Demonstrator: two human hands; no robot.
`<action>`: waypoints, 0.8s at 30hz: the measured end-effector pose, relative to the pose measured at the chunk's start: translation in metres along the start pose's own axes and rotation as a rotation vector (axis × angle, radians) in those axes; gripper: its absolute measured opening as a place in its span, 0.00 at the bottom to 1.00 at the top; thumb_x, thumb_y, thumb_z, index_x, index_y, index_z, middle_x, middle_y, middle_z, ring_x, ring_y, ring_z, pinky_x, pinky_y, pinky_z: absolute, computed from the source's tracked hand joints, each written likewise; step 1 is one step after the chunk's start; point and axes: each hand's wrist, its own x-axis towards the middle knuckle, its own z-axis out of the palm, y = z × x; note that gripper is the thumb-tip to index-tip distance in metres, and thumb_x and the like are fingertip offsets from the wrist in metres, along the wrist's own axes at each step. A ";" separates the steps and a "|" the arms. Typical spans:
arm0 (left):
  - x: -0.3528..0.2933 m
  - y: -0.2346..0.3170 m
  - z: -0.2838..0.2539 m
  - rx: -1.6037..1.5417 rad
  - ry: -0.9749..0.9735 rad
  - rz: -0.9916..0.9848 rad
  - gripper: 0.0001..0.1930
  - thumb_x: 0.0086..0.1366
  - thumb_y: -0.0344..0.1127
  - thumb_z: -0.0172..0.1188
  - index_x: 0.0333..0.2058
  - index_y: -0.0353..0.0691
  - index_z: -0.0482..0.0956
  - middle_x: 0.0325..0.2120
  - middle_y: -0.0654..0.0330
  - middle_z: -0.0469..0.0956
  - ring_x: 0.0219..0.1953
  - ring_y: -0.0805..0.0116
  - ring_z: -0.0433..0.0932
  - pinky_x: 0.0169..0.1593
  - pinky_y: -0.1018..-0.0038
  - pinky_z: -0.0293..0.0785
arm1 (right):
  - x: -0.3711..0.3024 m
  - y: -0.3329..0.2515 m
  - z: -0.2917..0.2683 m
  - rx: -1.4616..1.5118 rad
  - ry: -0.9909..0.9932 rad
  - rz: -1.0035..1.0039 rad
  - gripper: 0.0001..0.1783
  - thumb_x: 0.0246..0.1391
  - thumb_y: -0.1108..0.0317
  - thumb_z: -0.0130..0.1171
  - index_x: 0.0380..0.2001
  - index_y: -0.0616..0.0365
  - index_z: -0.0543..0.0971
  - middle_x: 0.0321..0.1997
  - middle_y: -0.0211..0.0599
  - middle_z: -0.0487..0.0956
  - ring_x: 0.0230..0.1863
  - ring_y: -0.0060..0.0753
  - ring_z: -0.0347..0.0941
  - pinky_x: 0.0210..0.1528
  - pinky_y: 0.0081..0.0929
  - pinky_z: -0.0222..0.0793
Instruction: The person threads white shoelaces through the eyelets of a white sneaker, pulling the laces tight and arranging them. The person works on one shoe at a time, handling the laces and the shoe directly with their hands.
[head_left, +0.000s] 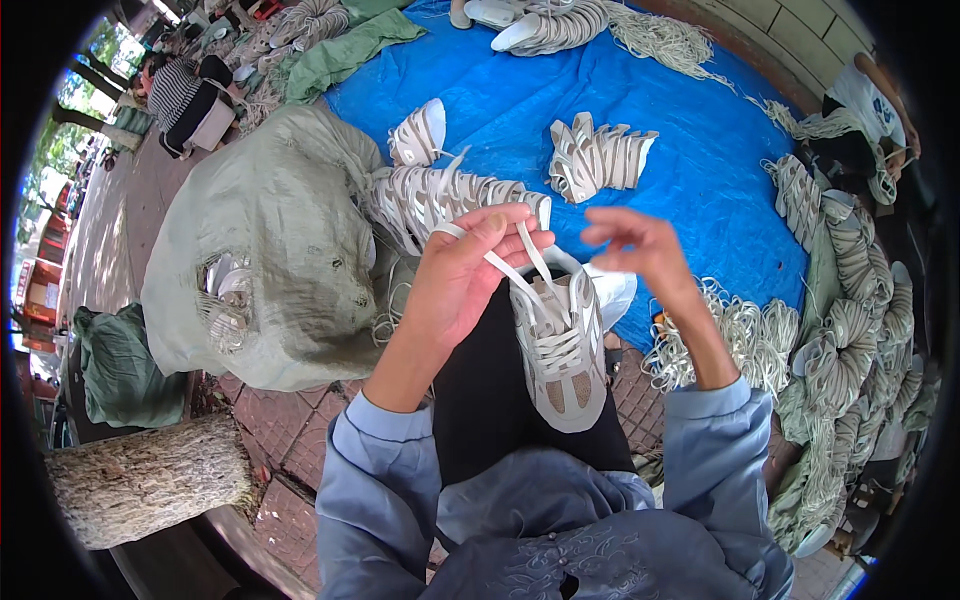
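A beige and white sneaker [565, 375] rests on my black-trousered lap, toe toward me. Its white shoelace [533, 247] is threaded through the lower eyelets, and a length rises from the upper part. My left hand [470, 265] pinches that lace above the shoe, with a loop hanging between its fingers. To the right of the shoe's opening my right hand [645, 255] is raised, slightly blurred, its fingers apart and nothing visible in them. Just beyond my left hand lies a row of nested shoe uppers [440, 195] in the same beige and white.
A blue tarp [700, 190] spreads ahead, bearing another stack of uppers [600, 160]. A large grey-green sack [270, 240] bulges at left, above a log [150, 480]. White laces [750, 335] pile at right, near bundled uppers [845, 350]. Other people sit at far left and right.
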 end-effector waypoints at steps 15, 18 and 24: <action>-0.048 0.127 -0.220 0.194 0.749 -0.118 0.11 0.62 0.38 0.47 0.35 0.35 0.72 0.14 0.68 0.66 0.11 0.80 0.55 0.15 0.82 0.53 | 0.016 -0.017 -0.152 -0.053 0.188 0.060 0.16 0.50 0.69 0.50 0.42 0.64 0.71 0.10 0.18 0.60 0.07 0.08 0.45 0.08 0.12 0.36; -0.079 0.126 -0.271 0.257 0.885 -0.144 0.10 0.62 0.38 0.47 0.32 0.36 0.72 0.13 0.68 0.65 0.10 0.80 0.55 0.14 0.82 0.53 | -0.004 0.000 -0.235 -0.081 0.311 0.117 0.18 0.51 0.67 0.49 0.46 0.58 0.70 0.15 0.19 0.62 0.08 0.07 0.44 0.08 0.10 0.35; -0.086 0.112 -0.282 0.273 0.970 -0.118 0.09 0.61 0.37 0.46 0.30 0.38 0.71 0.13 0.68 0.65 0.10 0.80 0.55 0.13 0.81 0.52 | -0.064 0.059 -0.399 -0.111 0.587 0.104 0.17 0.54 0.63 0.47 0.46 0.56 0.71 0.19 0.16 0.62 0.10 0.05 0.45 0.10 0.07 0.38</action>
